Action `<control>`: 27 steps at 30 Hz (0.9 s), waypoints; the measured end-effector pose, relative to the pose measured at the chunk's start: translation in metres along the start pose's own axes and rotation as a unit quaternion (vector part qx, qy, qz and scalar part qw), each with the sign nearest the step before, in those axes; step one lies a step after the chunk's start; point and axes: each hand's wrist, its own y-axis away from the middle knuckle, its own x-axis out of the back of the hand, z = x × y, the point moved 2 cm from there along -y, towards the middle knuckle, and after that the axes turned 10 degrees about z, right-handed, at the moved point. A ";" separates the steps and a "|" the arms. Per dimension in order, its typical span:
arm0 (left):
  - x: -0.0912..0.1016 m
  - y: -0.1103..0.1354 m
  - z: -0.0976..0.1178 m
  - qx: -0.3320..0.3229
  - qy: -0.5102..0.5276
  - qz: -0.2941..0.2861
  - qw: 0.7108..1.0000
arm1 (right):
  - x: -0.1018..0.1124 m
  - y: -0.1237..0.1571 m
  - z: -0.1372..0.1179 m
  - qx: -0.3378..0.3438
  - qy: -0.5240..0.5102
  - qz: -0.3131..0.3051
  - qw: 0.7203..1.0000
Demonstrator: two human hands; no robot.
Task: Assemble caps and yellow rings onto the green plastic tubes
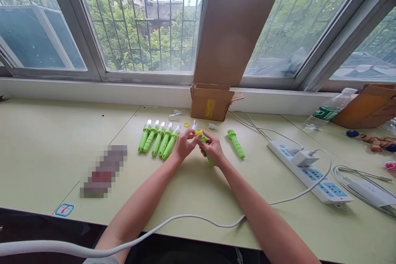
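Note:
In front of me, my right hand (215,147) is wrapped round a light-green, torch-shaped plastic tube (210,160), its head tilted up and away. A yellow ring (199,132) shows at that head, and my left hand (185,145) closes its fingertips on the ring's edge. The fingers hide part of both. Left of my hands lies a row of several similar green tubes with clear tips (158,139). To the right rests one green tube (236,144) without a clear tip. Just beyond my fingers are a loose yellow ring (186,124) and clear plastic caps (213,126).
A small cardboard box (210,105) stands by the window. At right are a white power strip (309,173) with cables, a water bottle (329,109) and another carton (368,107). A white cable (198,216) crosses the table's front over my forearms. A blurred-out object (103,171) lies left.

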 end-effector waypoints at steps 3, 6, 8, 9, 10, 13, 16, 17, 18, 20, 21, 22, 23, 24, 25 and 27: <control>0.001 0.002 0.000 0.006 -0.001 0.002 1.000 | -0.001 0.002 -0.003 -0.012 -0.015 -0.015 1.000; 0.001 0.003 0.001 0.006 0.010 0.000 1.000 | -0.001 0.004 -0.006 -0.030 -0.040 -0.035 0.998; 0.002 0.003 0.002 0.008 0.016 0.000 1.000 | -0.002 0.005 -0.008 -0.044 -0.058 -0.053 0.996; 0.002 0.002 0.003 0.010 0.016 0.002 1.000 | -0.002 0.006 -0.008 -0.052 -0.067 -0.062 0.994; 0.003 0.002 0.003 0.014 0.015 0.004 1.000 | -0.002 0.006 -0.009 -0.060 -0.075 -0.069 0.993; 0.003 0.002 0.004 0.030 0.016 0.005 0.999 | -0.002 0.007 -0.009 -0.083 -0.094 -0.080 0.989; 0.002 0.002 0.006 0.051 0.031 0.003 0.998 | -0.002 0.007 -0.007 -0.093 -0.105 -0.085 0.987; 0.002 0.002 0.006 0.058 0.040 0.002 0.998 | -0.001 0.007 -0.006 -0.095 -0.106 -0.088 0.986; 0.001 0.002 0.007 0.064 0.048 0.001 0.997 | -0.001 0.006 -0.005 -0.097 -0.107 -0.090 0.985; 0.000 0.002 0.008 0.075 0.066 -0.001 0.995 | 0.000 0.005 -0.004 -0.101 -0.107 -0.093 0.985; 0.000 0.002 0.009 0.079 0.072 -0.002 0.994 | 0.000 0.005 -0.003 -0.102 -0.106 -0.094 0.985; -0.001 0.003 0.009 0.082 0.077 -0.001 0.994 | 0.000 0.004 -0.003 -0.101 -0.104 -0.093 0.985; -0.001 0.003 0.009 0.084 0.080 0.000 0.993 | 0.001 0.004 -0.002 -0.101 -0.102 -0.093 0.985; -0.001 0.003 0.009 0.086 0.081 0.002 0.993 | 0.001 0.004 -0.002 -0.099 -0.099 -0.092 0.986; -0.001 0.003 0.009 0.088 0.082 0.005 0.993 | 0.001 0.003 -0.002 -0.097 -0.095 -0.091 0.987; -0.001 0.003 0.008 0.089 0.079 0.009 0.993 | 0.000 0.004 -0.003 -0.092 -0.087 -0.091 0.988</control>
